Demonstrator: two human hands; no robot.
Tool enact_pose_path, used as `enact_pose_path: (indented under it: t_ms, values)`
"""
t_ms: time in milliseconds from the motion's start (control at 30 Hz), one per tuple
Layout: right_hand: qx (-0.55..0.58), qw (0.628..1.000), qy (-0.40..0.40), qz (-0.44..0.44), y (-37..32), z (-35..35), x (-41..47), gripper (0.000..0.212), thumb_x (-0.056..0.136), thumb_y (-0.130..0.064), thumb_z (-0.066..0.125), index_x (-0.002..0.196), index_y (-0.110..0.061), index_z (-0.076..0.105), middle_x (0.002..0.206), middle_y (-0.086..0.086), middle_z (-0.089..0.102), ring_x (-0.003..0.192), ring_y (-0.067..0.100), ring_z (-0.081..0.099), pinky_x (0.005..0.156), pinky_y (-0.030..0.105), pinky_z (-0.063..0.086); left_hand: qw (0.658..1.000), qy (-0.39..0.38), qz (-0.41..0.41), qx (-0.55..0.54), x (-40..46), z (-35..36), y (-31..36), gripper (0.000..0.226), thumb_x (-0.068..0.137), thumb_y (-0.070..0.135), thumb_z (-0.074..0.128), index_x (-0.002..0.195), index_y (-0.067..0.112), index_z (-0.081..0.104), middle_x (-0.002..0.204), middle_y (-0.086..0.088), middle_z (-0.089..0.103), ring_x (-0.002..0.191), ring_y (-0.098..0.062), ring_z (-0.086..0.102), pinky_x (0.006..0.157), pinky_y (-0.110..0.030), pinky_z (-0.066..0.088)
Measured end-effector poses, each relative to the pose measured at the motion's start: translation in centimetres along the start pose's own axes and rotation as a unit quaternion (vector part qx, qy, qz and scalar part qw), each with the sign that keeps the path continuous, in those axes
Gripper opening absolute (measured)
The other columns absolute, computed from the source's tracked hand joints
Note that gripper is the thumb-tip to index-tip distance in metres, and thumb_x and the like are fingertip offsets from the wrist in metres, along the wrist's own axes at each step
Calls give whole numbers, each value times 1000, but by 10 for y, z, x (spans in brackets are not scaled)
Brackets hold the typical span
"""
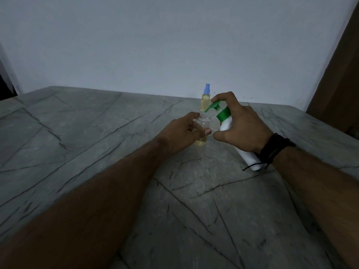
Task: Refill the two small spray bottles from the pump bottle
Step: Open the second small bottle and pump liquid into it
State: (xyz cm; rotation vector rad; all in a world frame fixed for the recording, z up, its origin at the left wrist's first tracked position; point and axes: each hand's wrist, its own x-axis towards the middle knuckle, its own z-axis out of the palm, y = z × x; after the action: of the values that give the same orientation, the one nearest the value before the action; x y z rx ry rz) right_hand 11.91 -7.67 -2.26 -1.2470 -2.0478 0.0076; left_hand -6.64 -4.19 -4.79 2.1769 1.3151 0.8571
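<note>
Right hand (242, 123) grips white pump bottle with green head (226, 121), tilted, spout over open neck of clear small bottle (202, 125); left hand (182, 133) holds it, mid-bench. Blue-capped spray bottle (205, 99) stands behind, toward far edge.

We reach both bare forearms in from the near edge toward the middle. Our left hand (182, 133) lies low, fingers curled round the open bottle (202, 125), thumb across its near side. Our right hand (240, 125) sits just right of it, higher, gripping the pump bottle (229, 123) tilted toward the left; the forefinger arches over the pump head and the thumb presses the body. A black band (275, 148) wraps our right wrist.
</note>
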Motion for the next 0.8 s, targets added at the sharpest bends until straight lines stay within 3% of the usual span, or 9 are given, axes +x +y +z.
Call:
enact_pose_path:
  t_ms: [567, 800]
  values:
    - [-9, 1000, 2, -4, -4, -2, -1, 77, 67, -20, 77, 134, -35, 41, 68, -9, 58, 61, 9, 57, 56, 20, 41, 1000, 6, 4, -7, 1, 1, -3, 66, 87, 55, 60, 142, 26, 38, 125, 5, 62, 111, -10, 56, 87, -23, 40]
    - [-3, 1000, 3, 3, -3, -2, -1, 74, 68, -19, 77, 131, -33, 41, 69, -10, 58, 62, 7, 57, 55, 16, 41, 1000, 2, 4, -10, 1, 1, -2, 67, 87, 54, 60, 143, 25, 38, 129, 2, 60, 118, -16, 56, 91, -26, 42]
